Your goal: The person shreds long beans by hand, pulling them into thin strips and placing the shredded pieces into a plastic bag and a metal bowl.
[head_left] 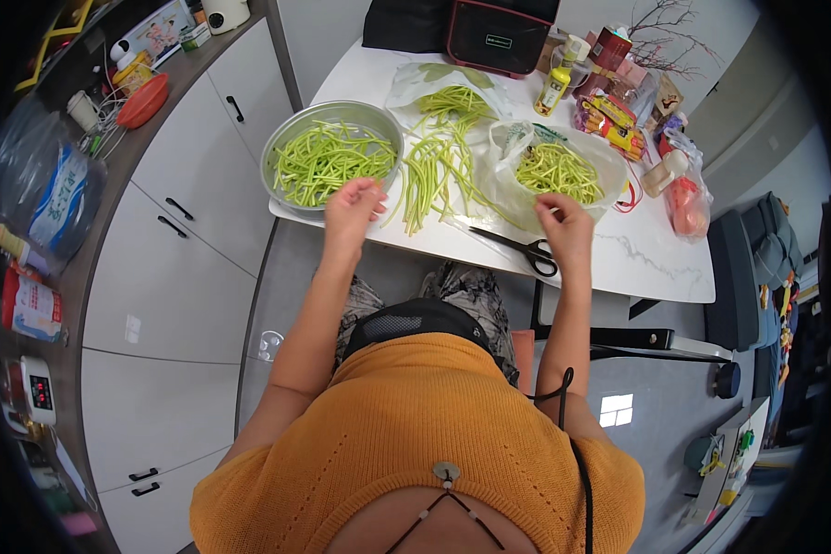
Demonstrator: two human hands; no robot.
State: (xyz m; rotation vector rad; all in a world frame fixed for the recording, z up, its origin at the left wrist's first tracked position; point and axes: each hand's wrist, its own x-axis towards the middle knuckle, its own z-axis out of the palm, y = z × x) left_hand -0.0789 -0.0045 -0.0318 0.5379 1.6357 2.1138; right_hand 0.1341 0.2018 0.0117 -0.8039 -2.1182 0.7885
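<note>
Short green stem pieces (328,166) fill much of a round metal basin (270,152) at the table's left. My left hand (353,214) is at the basin's near right rim, its fingers curled together; whatever they hold is too small to make out. Longer green stems (425,185) lie in a loose bunch on the table, partly on a clear plastic bag (406,85). To their right, a second plastic bag (503,175) contains cut stem bits (556,171). My right hand (568,231) is at that bag's near edge with thumb and fingers pinched, contents hidden. Black scissors (535,257) lie just below it.
A yellow bottle (552,90), snack packets (609,125) and a bag of reddish fruit (686,208) crowd the table's right side. Behind stands a black box-shaped appliance (499,42). White cabinets (185,305) line the left, and a table leg (656,338) is at lower right.
</note>
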